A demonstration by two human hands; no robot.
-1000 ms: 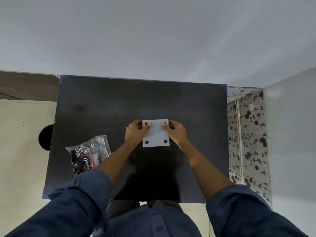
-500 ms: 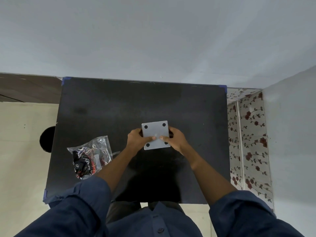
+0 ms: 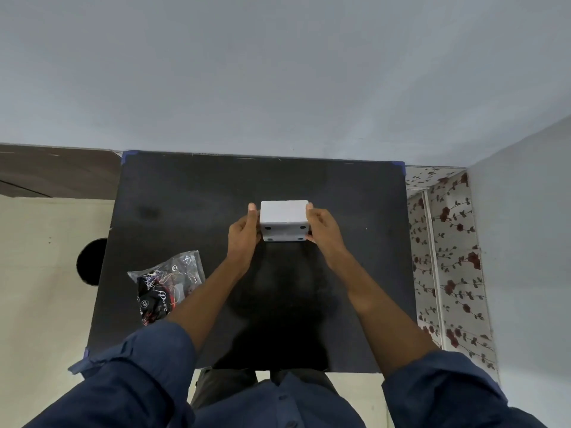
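Both hands, left hand (image 3: pixel 244 239) and right hand (image 3: pixel 324 233), clamp the white box (image 3: pixel 283 219), tilted above the bench (image 3: pixel 191 196); inspection step, next turn it carefully.

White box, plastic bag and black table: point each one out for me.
white box (image 3: pixel 284 215): head view, on its plain face.
plastic bag (image 3: pixel 167 284): head view, on its crinkled middle.
black table (image 3: pixel 191 193): head view, on bare top near the far left corner.

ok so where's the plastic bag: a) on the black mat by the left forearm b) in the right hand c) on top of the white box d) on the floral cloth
a: the plastic bag lies on the black mat beside the left forearm, clear of the white box.
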